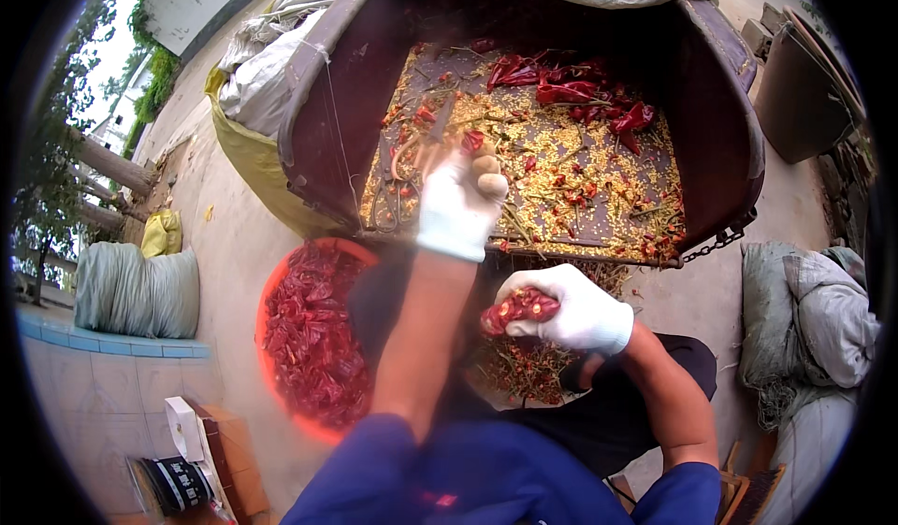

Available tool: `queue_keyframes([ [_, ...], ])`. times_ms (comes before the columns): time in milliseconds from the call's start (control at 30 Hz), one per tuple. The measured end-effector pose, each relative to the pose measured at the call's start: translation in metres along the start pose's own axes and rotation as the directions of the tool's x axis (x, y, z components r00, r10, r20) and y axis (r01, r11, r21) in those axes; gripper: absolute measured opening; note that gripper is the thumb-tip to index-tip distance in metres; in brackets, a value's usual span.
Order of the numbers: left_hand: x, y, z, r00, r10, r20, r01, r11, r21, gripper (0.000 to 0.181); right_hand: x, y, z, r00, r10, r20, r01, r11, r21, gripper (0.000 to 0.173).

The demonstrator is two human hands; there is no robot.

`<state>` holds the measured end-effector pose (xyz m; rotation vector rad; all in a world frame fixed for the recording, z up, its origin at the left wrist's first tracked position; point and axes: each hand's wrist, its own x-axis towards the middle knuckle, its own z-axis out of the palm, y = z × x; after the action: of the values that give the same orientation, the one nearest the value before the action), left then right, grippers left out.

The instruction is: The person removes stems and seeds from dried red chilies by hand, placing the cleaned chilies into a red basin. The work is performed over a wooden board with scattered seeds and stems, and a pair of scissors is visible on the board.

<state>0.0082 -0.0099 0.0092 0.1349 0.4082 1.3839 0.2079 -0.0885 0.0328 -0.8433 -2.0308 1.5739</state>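
Observation:
My left hand [463,199], in a white glove with tan fingertips, is over the cart bed, several fingers curled. Beside its blurred fingers is a scissors-like tool with a blade [442,120] and orange handle loops; whether the hand grips it is unclear. A red pepper piece [473,141] shows at the fingertips. Dark-handled scissors [386,206] lie to the left. My right hand [572,307], gloved too, is closed around a bunch of dried red chili peppers [523,309], their cut ends facing left. More red peppers [572,91] lie farther back among yellow seeds [540,167] and stems.
The dark metal cart's side walls [722,125] rise around the bed. An orange-red basin [263,336] full of peppers stands at left. Stems and scraps [533,371] lie below my right hand. Stuffed sacks [137,290] sit left and right; a chain [712,246] hangs at the cart's corner.

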Motion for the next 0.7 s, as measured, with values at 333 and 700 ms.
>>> queue_keyframes([
  [333,0.037,0.085,-0.022,0.911,0.370,0.180,0.205,-0.788,0.580,0.047,-0.006,-0.004,-0.040,0.895,0.232,-0.381,0.046,0.801,0.596,0.036],
  [700,0.048,0.101,-0.063,0.918,0.381,0.107,-0.077,-0.093,0.993,0.043,0.001,-0.005,-0.053,0.820,0.021,-0.572,0.136,0.964,0.229,0.031],
])
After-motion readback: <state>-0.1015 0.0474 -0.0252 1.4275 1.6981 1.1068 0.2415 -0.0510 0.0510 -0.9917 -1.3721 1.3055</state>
